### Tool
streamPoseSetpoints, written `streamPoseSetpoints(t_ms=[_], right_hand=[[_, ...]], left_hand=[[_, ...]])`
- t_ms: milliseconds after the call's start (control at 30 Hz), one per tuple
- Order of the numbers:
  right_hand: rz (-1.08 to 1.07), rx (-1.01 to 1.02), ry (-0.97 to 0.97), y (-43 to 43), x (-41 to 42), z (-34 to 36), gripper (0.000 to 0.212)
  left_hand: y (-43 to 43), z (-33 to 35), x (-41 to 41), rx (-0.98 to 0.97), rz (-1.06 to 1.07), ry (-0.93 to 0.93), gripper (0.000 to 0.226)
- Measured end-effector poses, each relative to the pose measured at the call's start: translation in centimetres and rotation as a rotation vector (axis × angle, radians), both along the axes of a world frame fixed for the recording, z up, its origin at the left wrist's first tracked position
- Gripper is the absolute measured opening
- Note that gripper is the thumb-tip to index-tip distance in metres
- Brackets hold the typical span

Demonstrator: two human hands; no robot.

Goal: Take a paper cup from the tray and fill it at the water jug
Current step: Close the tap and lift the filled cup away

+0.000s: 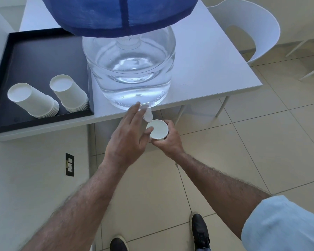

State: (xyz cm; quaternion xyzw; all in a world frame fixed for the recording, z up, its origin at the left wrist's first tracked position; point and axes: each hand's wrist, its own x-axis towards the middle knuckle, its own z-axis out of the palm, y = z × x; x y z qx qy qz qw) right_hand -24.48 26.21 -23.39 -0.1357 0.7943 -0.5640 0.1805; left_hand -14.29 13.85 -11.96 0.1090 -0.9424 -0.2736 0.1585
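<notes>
1. Paper cup [157, 129], white, upright with its mouth facing up, held in my right hand [168, 140]; my fingers wrap around its wall from the right and below. The cup hangs in the air just off the front edge of the table [206, 69], directly under the tap.
2. Tap [147, 113], white, projecting from the base of the water jug [129, 69]; its spout points down at the far rim of the cup. Whether water is running I cannot tell.
3. Left hand [129, 134], fingers spread and extended, holding nothing; my fingertips reach the tap, and my thumb lies against the near left rim of the cup.
4. Water jug, clear and rounded, standing at the front edge of the table, partly filled; a blue cloth [120, 13] covers its top.
5. Tray [34, 51], black, on the table just left of the jug, carrying two stacks of paper cups [34, 101] set mouth-down side by side at its near end.
6. White chair [252, 28], beyond the table's right side, on the tiled floor [261, 142].
7. Black shoes [199, 229], mine, at the lower edge.
</notes>
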Motion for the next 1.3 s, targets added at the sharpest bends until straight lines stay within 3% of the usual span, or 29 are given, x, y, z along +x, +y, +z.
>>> streamPoseSetpoints(t_ms=[233,533,833,1300], right_hand=[[-0.079,0.029,0.020,3.6,-1.3,0.9,0.064],[-0.144,0.005,0.156,6.4,-5.7,6.7,0.064],[-0.200,-0.051,0.268,4.8,-11.8,11.9,0.063],[-0.231,0.014,0.163,1.3,-15.2,10.5,0.066]], left_hand=[[0.8,-2.4,3.4,-0.051,0.167,-0.161,0.054],[0.2,-2.2,4.2,-0.078,0.227,-0.375,0.054],[-0.7,-1.2,3.3,-0.085,0.275,-0.372,0.052],[-2.6,-0.2,3.1,-0.092,0.308,-0.375,0.052]])
